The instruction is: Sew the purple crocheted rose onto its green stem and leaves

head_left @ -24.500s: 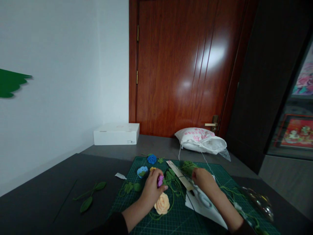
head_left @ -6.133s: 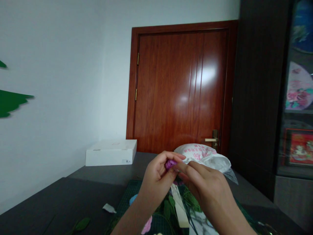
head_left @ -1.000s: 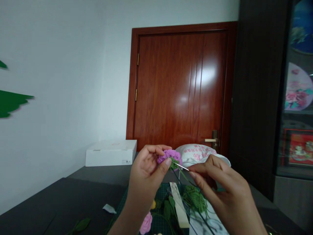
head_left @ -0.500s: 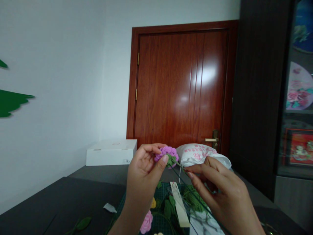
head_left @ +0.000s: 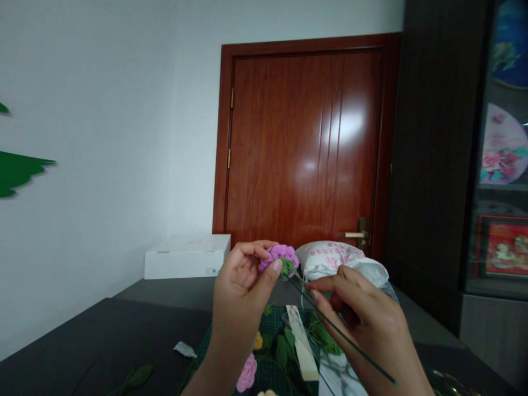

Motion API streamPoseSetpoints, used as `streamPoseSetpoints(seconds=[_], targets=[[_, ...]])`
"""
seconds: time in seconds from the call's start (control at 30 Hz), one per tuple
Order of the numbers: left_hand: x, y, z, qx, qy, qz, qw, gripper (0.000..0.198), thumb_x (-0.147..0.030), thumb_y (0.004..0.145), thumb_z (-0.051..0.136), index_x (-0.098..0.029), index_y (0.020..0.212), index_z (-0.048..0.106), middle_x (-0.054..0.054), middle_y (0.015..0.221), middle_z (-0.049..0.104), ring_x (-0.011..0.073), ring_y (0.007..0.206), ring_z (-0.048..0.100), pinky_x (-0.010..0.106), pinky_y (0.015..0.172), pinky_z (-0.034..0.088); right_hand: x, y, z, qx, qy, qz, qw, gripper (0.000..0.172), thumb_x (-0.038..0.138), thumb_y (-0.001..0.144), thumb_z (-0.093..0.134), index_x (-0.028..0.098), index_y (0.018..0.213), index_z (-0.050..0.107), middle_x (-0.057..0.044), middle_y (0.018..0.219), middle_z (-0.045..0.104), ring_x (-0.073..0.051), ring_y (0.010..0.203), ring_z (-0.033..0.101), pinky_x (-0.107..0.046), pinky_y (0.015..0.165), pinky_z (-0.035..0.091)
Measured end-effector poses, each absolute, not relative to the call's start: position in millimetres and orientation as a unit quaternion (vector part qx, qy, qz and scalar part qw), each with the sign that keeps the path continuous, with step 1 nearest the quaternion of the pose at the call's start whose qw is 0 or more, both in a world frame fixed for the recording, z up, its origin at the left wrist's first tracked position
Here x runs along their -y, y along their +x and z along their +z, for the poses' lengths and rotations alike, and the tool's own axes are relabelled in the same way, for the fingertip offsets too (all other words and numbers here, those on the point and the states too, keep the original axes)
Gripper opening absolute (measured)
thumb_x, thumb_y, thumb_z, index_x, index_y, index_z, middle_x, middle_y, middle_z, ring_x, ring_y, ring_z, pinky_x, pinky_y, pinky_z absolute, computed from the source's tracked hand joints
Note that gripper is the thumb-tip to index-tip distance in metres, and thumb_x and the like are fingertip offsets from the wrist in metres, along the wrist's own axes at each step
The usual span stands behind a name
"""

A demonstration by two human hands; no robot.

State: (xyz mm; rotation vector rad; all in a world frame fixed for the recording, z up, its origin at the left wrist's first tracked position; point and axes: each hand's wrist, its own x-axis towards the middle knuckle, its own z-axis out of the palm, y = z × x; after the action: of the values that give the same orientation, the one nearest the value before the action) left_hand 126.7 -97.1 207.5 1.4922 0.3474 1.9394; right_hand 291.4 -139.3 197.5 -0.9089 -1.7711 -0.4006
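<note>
My left hand (head_left: 241, 291) grips a purple crocheted flower (head_left: 279, 256) between thumb and fingers, with a green crocheted calyx (head_left: 287, 268) under its head. A thin dark green wire stem (head_left: 342, 330) runs from the flower down to the lower right, along my right hand (head_left: 363, 324). Thumb and forefinger of that hand pinch together close under the calyx, but what they hold is too small to tell. Below my hands lie a pink crocheted rose (head_left: 247, 373), a small yellow crocheted flower (head_left: 258, 341) and crocheted green leaves (head_left: 281, 352) on a green cutting mat (head_left: 270, 324).
A cream paper strip (head_left: 300, 344), green yarn (head_left: 320, 338) and white paper (head_left: 340, 379) lie by the mat. A dark table (head_left: 103, 341) holds a crocheted leaf sprig (head_left: 138, 377). Behind stand a white box (head_left: 186, 257) and a white bag (head_left: 340, 263).
The purple flower has shifted slightly left and up. Its wire stem now shows plainly, reaching lower right. My right hand has moved slightly closer to the flower.
</note>
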Motion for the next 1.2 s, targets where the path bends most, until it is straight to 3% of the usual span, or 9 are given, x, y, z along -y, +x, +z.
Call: streamPoseSetpoints(seconds=[0.53, 0.8, 1.2], targets=[[99.6, 129.0, 210.6, -0.144, 0.556, 0.749, 0.33, 0.019, -0.008, 0.077, 0.073, -0.017, 0.083, 0.057, 0.006, 0.1, 0.07, 0.0209, 0.099, 0.069, 0.034, 0.091, 0.057, 139.7, 289.9, 197.5, 0.745, -0.376, -0.118, 0.539, 0.017, 0.021, 0.094, 0.052, 0.021, 0.086, 0.067, 0.001, 0.067, 0.051, -0.013, 0.056, 0.053, -0.024, 0.049, 0.037], [99.4, 128.7, 210.2, -0.144, 0.561, 0.745, 0.331, 0.018, -0.008, 0.079, 0.072, -0.018, 0.083, 0.057, 0.005, 0.101, 0.07, 0.0192, 0.099, 0.069, 0.031, 0.091, 0.057, 139.2, 289.7, 197.4, 0.742, -0.38, -0.118, 0.54, 0.017, 0.02, 0.093, 0.053, 0.021, 0.085, 0.067, 0.001, 0.067, 0.052, -0.013, 0.056, 0.054, -0.024, 0.05, 0.039], [99.8, 127.4, 208.2, -0.15, 0.583, 0.742, 0.296, 0.017, -0.008, 0.082, 0.069, -0.019, 0.086, 0.057, 0.005, 0.104, 0.067, 0.0193, 0.104, 0.067, 0.035, 0.096, 0.055, 140.5, 297.6, 200.1, 0.76, -0.363, -0.175, 0.51, 0.014, 0.016, 0.091, 0.055, 0.022, 0.083, 0.066, 0.002, 0.065, 0.049, -0.012, 0.054, 0.053, -0.023, 0.049, 0.038]])
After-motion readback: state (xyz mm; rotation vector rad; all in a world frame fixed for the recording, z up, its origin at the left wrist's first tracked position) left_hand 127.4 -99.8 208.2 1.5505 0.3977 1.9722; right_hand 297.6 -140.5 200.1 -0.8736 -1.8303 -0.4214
